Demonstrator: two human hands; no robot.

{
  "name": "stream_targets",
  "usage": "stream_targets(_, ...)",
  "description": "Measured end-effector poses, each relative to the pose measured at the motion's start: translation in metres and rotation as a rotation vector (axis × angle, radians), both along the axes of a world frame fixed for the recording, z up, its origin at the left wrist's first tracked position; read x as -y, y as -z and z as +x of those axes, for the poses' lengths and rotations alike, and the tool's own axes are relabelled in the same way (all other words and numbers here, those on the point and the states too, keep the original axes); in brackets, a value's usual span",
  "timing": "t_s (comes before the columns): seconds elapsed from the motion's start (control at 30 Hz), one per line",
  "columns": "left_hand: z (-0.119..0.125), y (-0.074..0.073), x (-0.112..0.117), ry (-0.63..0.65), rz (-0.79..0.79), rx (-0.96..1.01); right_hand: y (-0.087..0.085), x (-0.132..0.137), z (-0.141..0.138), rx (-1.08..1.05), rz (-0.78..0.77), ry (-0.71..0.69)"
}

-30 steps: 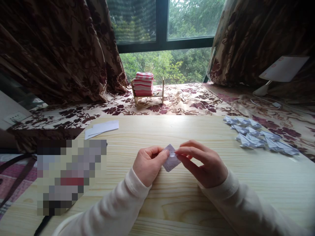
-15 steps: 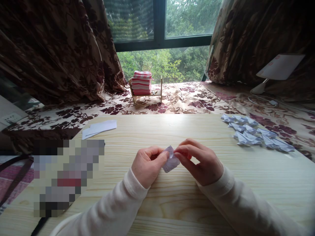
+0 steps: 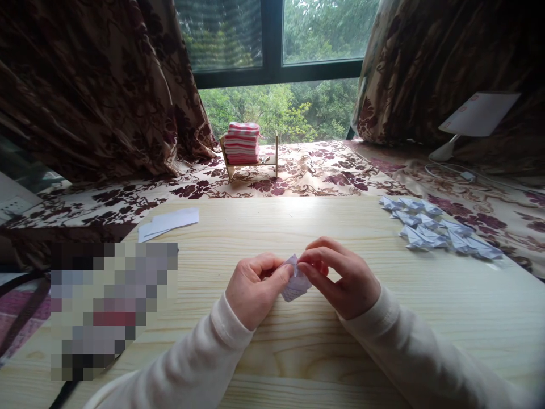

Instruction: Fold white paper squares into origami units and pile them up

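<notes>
A pixelated object (image 3: 114,312) is seen on the bench (image 3: 238,230) at just under nine o'clock from the small folded paper (image 3: 296,289), its identity hidden; at ten o'clock, white paper strips (image 3: 176,218) are laid overlapping; close in at nine o'clock, the paper's left side is held by the left hand (image 3: 255,288), its grip closed, with the thumb pressed flat on top; at eleven o'clock, beyond the bench, a red-and-white striped cloth stack (image 3: 242,145) is borne by a small stand (image 3: 267,161).

The paper itself is held up between both hands, one corner pointed toward twelve; over the last second its upper right edge has been bent, and the right fingertips have been brought in closer to the left thumb; by this, it is judged, a small flap is being worked there while the rest is steadied from the left.

At three o'clock, that edge is pinched by the right hand (image 3: 347,279), its grip narrowed to thumb and index tips, the other fingers loosely curled; near two o'clock, white folded pieces (image 3: 421,237) are clustered.
</notes>
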State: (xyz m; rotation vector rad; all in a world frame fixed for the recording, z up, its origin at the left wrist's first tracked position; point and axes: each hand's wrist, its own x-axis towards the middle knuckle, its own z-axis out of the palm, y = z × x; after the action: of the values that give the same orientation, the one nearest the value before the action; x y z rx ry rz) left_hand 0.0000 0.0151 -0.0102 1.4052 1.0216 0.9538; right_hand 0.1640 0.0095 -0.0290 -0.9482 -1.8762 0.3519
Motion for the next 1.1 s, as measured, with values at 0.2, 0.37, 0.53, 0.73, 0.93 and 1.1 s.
stream_targets(0.2, -0.0002, -0.0033, 0.0022, 0.000, 0.057, -0.050, 0.0008, 0.0006, -0.0018, -0.048, -0.110, 0.000)
stream_targets(0.37, 0.0006, -0.0016, 0.0037, -0.002, 0.066, -0.129, -0.0001, 0.0010, -0.0018, -0.038, -0.090, 0.008)
stream_targets(0.53, 0.0017, -0.0002, 0.0037, -0.001, 0.103, -0.148, -0.0004, 0.0017, -0.0023, -0.047, -0.107, 0.018)
stream_targets(0.73, 0.0024, -0.0036, 0.0039, -0.016, -0.045, -0.088, -0.0018, 0.0028, -0.0022, -0.177, -0.308, -0.004)
stream_targets(0.93, 0.0024, -0.0041, 0.0039, -0.022, -0.006, -0.110, -0.0029, 0.0019, -0.0018, -0.160, -0.346, -0.054)
stream_targets(1.1, 0.0021, -0.0057, 0.0054, -0.021, 0.102, -0.149, -0.0045, 0.0032, -0.0042, -0.166, -0.393, -0.097)
